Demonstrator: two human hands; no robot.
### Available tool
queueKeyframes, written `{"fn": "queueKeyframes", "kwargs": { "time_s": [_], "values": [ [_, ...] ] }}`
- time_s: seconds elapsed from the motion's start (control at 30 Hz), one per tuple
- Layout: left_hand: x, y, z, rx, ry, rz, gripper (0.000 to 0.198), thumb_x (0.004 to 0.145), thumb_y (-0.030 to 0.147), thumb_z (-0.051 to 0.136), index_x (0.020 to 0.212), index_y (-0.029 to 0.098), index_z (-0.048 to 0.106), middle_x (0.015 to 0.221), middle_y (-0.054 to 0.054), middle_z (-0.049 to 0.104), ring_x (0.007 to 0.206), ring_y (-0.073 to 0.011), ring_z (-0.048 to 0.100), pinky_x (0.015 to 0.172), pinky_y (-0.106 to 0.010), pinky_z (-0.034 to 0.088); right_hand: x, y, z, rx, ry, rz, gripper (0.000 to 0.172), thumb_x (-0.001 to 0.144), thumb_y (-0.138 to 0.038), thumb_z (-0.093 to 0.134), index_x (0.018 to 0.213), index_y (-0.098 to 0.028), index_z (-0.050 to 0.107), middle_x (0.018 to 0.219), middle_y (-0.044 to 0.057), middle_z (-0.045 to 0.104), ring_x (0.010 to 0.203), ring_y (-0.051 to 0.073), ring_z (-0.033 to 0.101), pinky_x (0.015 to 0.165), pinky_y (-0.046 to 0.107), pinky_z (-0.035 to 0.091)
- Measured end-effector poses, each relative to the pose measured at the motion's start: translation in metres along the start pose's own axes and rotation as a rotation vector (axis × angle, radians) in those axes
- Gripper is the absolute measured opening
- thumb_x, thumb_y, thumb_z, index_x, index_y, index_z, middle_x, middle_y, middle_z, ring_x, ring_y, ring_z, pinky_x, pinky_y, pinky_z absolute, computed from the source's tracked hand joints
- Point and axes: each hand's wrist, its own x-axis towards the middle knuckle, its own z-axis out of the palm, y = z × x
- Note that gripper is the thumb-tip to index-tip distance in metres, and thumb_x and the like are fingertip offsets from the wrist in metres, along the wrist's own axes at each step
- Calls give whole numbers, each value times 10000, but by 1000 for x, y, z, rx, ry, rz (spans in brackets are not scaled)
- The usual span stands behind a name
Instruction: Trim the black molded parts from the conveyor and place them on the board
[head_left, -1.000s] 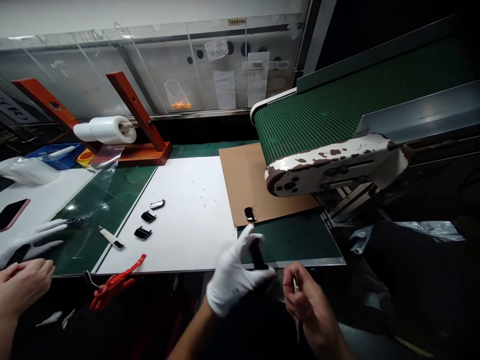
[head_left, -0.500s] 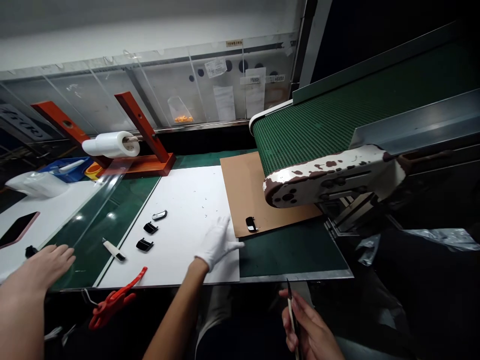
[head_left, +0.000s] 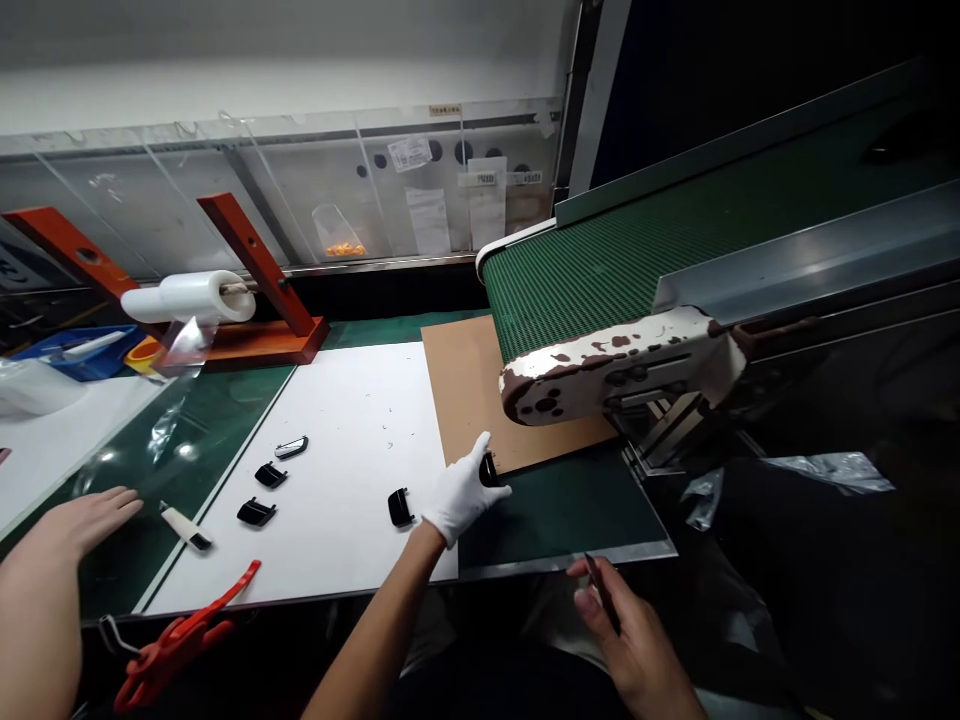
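My left hand [head_left: 459, 492], in a white glove, reaches to the near edge of the brown cardboard. Its thumb and fingers are around a small glossy black plastic part [head_left: 488, 469], which the glove partly covers. Just left of the glove, another black plastic part [head_left: 400, 507] lies on the white sheet [head_left: 337, 400]. Several similar parts, one of them a black part [head_left: 256, 512], lie farther left. My bare right hand [head_left: 626, 625] is at the table's front edge, closed around a slim dark tool [head_left: 602, 592] whose kind I cannot make out.
A green conveyor belt [head_left: 585, 280] overhangs the cardboard [head_left: 457, 390]. A co-worker's hand [head_left: 90, 515] rests at left near a utility knife [head_left: 186, 527]. A film roll [head_left: 191, 297] sits on an orange stand [head_left: 259, 260]. A red tool [head_left: 180, 640] hangs at the front edge.
My left hand has moved right onto the black part at the cardboard, uncovering another part on the white sheet. My right hand has turned the slim tool. The view has shifted to the right.
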Motion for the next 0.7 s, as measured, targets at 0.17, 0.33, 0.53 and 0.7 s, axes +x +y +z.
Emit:
{"fn": "queueKeyframes", "kwargs": {
  "time_s": [0.17, 0.33, 0.53, 0.7],
  "values": [
    [-60, 38, -5, -276, 63, 135, 997, 676, 326, 785, 1453, 241, 166, 1294, -45, 573, 1233, -183, 516, 1088, -322, 394, 19, -37, -17, -418, -122, -329, 558, 695, -791, 472, 715, -233, 458, 516, -57, 412, 442, 149, 433, 464, 268, 274],
    [-100, 63, -11, -646, 76, 175, 1001, 587, 305, 845, 1423, 274, 294, 1218, -55, 611, 1139, -237, 579, 939, -326, 530, 27, -70, -21, -585, -179, -471, 547, 677, -782, 498, 687, -248, 380, 552, -24, 522, 460, 172, 500, 482, 287, 250],
    [-109, 71, -18, -728, 62, 199, 980, 565, 337, 855, 1400, 257, 348, 1189, -60, 629, 1077, -232, 612, 943, -315, 524, 25, -84, -25, -699, -237, -494, 582, 639, -808, 510, 726, -243, 400, 567, 5, 578, 480, 223, 555, 492, 304, 240],
    [-110, 73, -18, -707, 58, 173, 971, 548, 328, 857, 1386, 247, 374, 1171, -60, 640, 1045, -237, 626, 912, -322, 543, 22, -82, -25, -704, -214, -511, 581, 661, -795, 497, 765, -226, 439, 596, 28, 609, 492, 227, 579, 484, 300, 269]
  ]
}}
